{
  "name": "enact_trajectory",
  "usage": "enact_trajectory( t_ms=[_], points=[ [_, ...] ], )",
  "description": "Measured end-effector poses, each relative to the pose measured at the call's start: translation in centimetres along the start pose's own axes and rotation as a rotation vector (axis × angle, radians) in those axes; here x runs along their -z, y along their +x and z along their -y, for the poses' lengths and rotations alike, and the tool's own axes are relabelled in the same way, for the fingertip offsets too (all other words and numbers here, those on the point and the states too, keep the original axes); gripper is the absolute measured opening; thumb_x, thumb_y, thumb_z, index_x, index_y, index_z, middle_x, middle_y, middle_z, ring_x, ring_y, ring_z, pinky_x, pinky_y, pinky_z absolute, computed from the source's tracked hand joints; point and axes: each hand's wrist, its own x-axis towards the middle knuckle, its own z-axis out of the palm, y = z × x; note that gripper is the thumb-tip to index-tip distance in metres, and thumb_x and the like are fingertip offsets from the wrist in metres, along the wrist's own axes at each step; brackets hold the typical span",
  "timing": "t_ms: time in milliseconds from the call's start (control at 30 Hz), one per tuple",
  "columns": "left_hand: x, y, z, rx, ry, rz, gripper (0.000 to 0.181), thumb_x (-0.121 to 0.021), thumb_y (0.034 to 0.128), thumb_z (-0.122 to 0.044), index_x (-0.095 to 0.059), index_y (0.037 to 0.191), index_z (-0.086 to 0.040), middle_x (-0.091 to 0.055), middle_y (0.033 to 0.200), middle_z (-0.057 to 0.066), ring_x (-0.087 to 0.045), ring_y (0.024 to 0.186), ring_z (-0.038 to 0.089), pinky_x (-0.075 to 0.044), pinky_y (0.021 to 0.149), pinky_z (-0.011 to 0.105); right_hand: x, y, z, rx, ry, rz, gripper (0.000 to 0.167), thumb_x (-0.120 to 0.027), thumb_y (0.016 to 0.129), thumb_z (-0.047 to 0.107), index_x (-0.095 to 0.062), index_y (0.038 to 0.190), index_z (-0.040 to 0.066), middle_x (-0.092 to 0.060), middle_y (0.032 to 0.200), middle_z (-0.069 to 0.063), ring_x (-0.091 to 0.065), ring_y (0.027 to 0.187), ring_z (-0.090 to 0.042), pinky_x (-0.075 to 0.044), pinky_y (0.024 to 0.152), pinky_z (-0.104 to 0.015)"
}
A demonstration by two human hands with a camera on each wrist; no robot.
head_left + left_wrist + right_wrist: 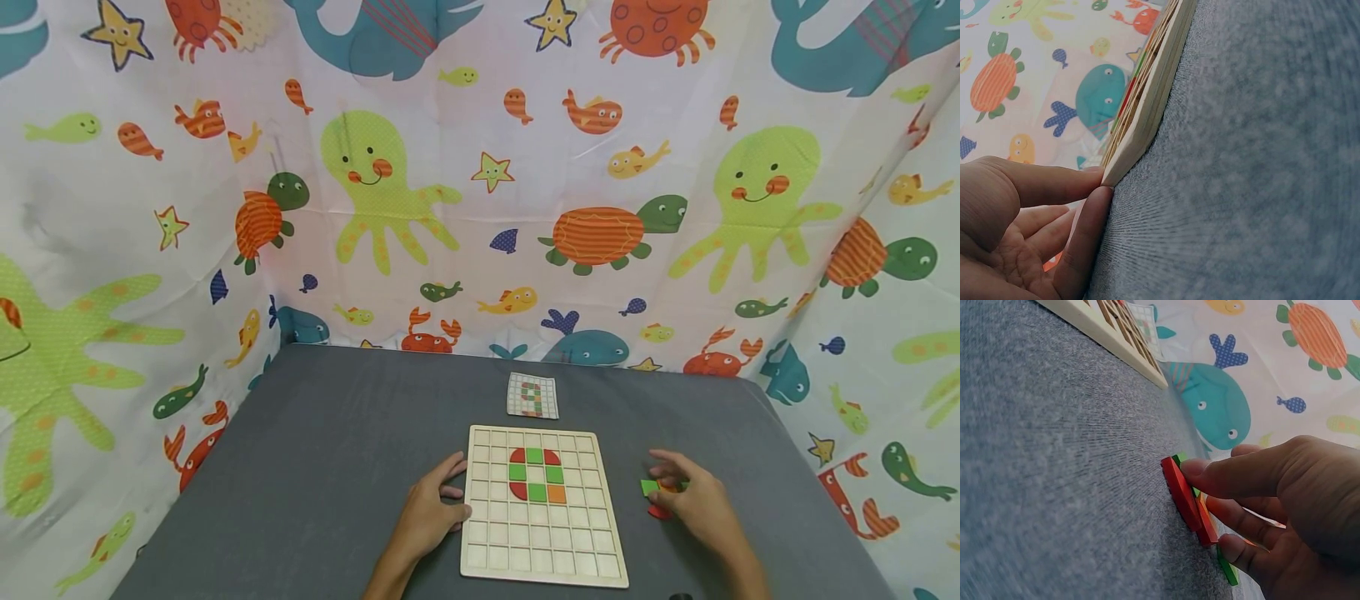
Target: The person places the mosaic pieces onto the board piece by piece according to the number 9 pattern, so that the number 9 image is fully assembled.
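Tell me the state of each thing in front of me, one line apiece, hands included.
Wooden board: lying flat, partly filled.
Placed tiles: eight, set around one bare cell.
Loose tiles: bunched together, partly hidden.
Grid card: patterned side showing.
Curtain: hanging, creased.
Left hand: holding the board's left edge.
Right hand: at the loose tiles, grip unclear.

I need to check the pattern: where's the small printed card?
In the head view, slightly right of center, the printed card lies on the gray table just beyond the wooden board.
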Motion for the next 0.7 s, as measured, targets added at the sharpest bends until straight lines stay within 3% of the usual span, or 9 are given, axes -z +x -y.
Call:
enact_trajectory(
  t_ms=[400, 700],
  points=[
    [-0.02, 0.06, 0.00, -0.004, -0.005, -0.005, 0.085, -0.077, 0.0779, 0.012, -0.051, 0.157, -0.006, -0.062, 0.150, 0.013, -0.065, 0.105, 0.027, -0.061, 0.059, 0.033, -0.24, 0.11, 0.06, 0.000, -0.033, -0.009, 0.063, -0.092, 0.080, 0.008, -0.067, 0.138, 0.006, -0.079, 0.107, -0.006, -0.068, 0.093, -0.020, -0.053, 0.079, -0.034],
    [-0.01, -0.01, -0.14, 0.000, -0.007, -0.011, 0.085, -0.077, 0.0775, 0.012, -0.052, 0.157, -0.006, -0.062, 0.150, 0.013, -0.065, 0.105, 0.027, -0.061, 0.059, 0.034, -0.21, -0.05, 0.13, 0.027, -0.031, -0.012, 0.062, -0.091, 0.080, 0.008, -0.068, 0.137, 0.005, -0.079, 0.106, -0.006, -0.069, 0.090, -0.017, -0.052, 0.074, -0.026]
  ],
)
